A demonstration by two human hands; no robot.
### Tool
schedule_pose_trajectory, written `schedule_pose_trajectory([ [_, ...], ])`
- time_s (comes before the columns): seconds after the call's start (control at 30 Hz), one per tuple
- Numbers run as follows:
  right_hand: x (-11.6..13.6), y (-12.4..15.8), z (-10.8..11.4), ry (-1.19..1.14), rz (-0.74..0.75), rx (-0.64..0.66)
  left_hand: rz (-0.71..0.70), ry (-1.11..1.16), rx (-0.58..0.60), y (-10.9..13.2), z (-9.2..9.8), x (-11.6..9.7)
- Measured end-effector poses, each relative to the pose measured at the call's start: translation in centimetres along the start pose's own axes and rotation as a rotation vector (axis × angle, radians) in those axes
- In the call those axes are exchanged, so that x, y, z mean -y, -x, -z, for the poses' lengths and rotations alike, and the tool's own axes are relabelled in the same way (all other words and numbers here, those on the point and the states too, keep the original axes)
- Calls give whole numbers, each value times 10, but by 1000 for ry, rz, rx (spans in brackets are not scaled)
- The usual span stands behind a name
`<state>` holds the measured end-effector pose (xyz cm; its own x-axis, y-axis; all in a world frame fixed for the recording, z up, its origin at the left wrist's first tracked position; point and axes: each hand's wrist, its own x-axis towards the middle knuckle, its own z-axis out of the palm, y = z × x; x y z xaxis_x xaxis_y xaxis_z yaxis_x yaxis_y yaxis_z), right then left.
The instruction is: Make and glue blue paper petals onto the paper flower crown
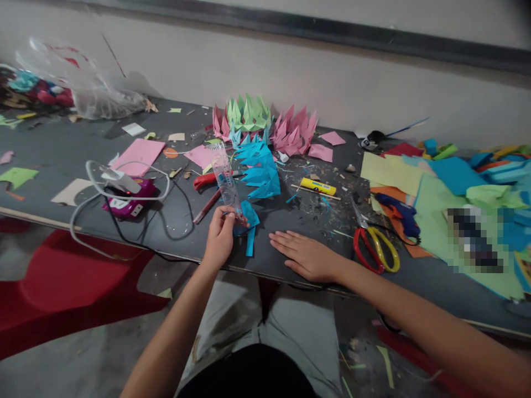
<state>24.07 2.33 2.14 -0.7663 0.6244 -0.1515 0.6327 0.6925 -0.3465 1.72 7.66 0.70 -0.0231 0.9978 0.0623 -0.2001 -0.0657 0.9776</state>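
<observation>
My left hand (pixel 221 235) is closed around the lower end of a clear plastic ruler (pixel 226 179), which slants up and away over the table. Beneath and beside that hand lies a small blue paper piece (pixel 250 213) with a strip hanging toward the table edge. My right hand (pixel 309 255) rests flat on the dark tabletop, fingers stretched out, holding nothing. Just beyond the ruler stands a blue spiky folded-paper piece (pixel 261 172). Left of the ruler are a red-handled tool (pixel 206 180) and a dark red pen (pixel 207 205).
Green (pixel 249 115) and pink folded-paper pieces (pixel 293 131) stand near the wall. A yellow glue stick (pixel 318 186), scissors (pixel 375 246), a blue glue gun (pixel 400 214) and paper sheets (pixel 392 171) lie right. A purple power adapter (pixel 131 199) with cables sits left, above a red chair (pixel 78 271).
</observation>
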Motion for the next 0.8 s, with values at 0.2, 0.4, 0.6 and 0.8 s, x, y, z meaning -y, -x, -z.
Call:
schedule_pose_trajectory([
  [0.2,1,41,-18,27,-30,-7,-1,49,2,-2,-1,1],
  [0.4,-3,73,-33,92,-43,-52,-3,16,-10,-1,-1,1],
  [0.6,1,111,-40,129,-58,-150,5,1,3,-1,-1,0],
  [0.8,16,160,-30,257,-82,-287,-2,-4,26,-4,-1,1],
])
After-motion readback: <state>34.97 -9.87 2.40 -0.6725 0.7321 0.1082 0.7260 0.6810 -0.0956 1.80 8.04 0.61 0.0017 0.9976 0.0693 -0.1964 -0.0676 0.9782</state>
